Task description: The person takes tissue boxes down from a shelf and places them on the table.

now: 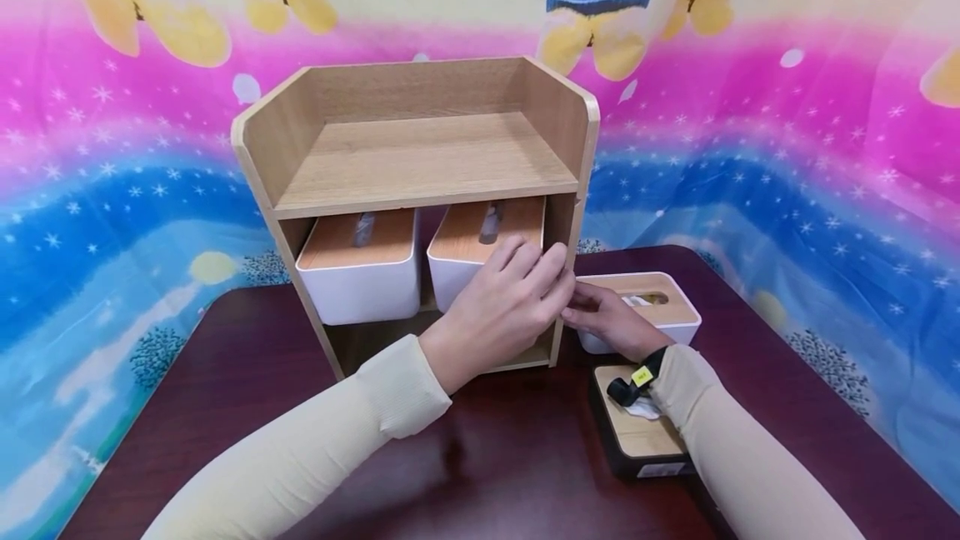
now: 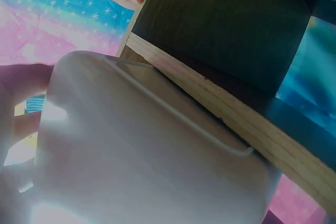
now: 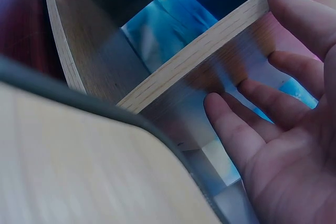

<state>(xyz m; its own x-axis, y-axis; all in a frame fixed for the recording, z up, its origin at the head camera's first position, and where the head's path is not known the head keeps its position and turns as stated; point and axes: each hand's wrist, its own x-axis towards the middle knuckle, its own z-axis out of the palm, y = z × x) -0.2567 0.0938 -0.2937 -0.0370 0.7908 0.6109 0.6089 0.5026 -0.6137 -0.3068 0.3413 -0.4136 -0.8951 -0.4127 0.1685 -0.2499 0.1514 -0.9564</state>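
Where the cloth (image 1: 97,232) hangs: bright pink and blue, it goes behind everything.
Bench (image 1: 187,407): dark red and shiny, it carries the shelf (image 1: 427,157).
Shelf: brown wood, with two boxes side by side under its top.
Right shelf box (image 1: 453,277): white and wood-topped, in the shelf, partly behind the left hand (image 1: 502,307).
Left shelf box (image 1: 367,294): the same kind, poking out at the front.
Bench box (image 1: 675,307): white and wood-topped too, just right of the shelf.
Black box (image 1: 637,432): wood-topped, lying nearer, by the right wrist.
Left hand: bent fingers, by the right shelf box; I cannot tell if they grip it.
Right hand (image 1: 615,323): not clenched, holding nothing, spread fingertips touching the shelf's outer right side.
Strap (image 1: 656,365): black, round the right wrist.
Tag (image 1: 642,376): little and yellow, on the strap.
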